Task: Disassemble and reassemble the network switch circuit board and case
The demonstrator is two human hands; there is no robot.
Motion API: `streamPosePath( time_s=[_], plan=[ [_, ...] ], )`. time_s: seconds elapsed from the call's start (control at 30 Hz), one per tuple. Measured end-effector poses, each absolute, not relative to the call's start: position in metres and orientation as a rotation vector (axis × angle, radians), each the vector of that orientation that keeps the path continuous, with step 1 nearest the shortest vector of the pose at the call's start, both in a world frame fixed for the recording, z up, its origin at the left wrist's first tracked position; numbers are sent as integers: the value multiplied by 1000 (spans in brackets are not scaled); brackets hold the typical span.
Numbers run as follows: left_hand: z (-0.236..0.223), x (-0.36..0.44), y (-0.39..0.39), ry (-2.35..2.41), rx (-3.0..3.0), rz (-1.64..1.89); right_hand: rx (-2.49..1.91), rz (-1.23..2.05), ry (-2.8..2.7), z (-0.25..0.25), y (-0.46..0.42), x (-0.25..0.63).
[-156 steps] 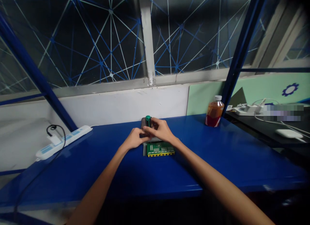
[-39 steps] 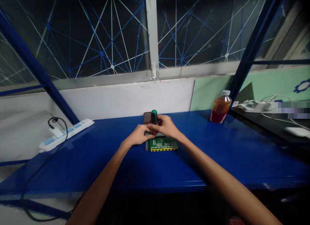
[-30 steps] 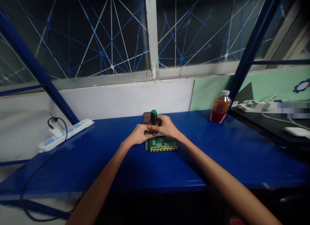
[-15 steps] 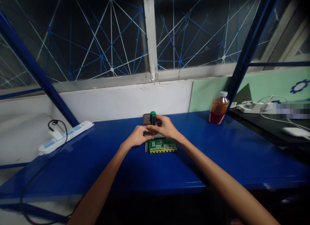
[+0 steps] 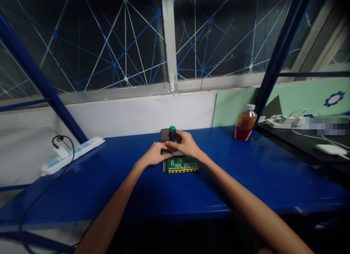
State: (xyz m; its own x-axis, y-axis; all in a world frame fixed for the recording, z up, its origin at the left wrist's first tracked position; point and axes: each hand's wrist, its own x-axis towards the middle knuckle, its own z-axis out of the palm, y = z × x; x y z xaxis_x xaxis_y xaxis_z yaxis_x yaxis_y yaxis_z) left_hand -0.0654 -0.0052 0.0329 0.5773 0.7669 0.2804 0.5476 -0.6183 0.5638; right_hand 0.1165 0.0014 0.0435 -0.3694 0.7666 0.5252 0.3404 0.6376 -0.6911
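Note:
A screwdriver with a green and black handle stands upright over a green circuit board; its lower end is hidden by fingers. My right hand is closed round the screwdriver just below the top of the handle. Close beside it, my left hand is bent in with thumb and fingers drawn together at the board's far left part, near the shaft. What those left fingers pinch, if anything, cannot be seen. Yellow connectors line the board's near edge. A dark flat slab lies behind the hands, partly covered.
A white power strip with a black plug and cable lies at the table's left. On the right stands a bottle with orange-brown drink. Beyond it, a black surface carries white cables and a white adapter.
The whole view has shifted very slightly. Both hands, the screwdriver and the board keep almost the same places relative to each other.

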Motion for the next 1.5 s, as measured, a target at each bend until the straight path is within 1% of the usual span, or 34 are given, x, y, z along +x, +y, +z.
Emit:
streamPosePath(
  time_s=[0.33,0.53,0.83,0.97,1.17,1.33,1.4,1.5],
  plan=[
    [29,-69,0,1031,2441,615,-934,622,-1900,48,0,118],
    [29,-69,0,1037,2438,633,-933,640,-1930,47,-1,118],
    [33,-69,-2,1042,2432,561,-889,699,-1876,46,2,119],
    [32,-67,-3,1068,2422,583,-855,756,-1851,45,2,119],
    [30,-65,-2,1124,2398,754,-827,804,-1753,55,5,128],
    [32,-61,-4,1081,2390,852,-825,668,-1634,73,15,177],
    [35,-53,-5,1054,2404,862,-917,581,-1653,71,21,206],
    [41,-31,-6,1021,2455,889,-1130,414,-1658,56,30,246]
  ],
)
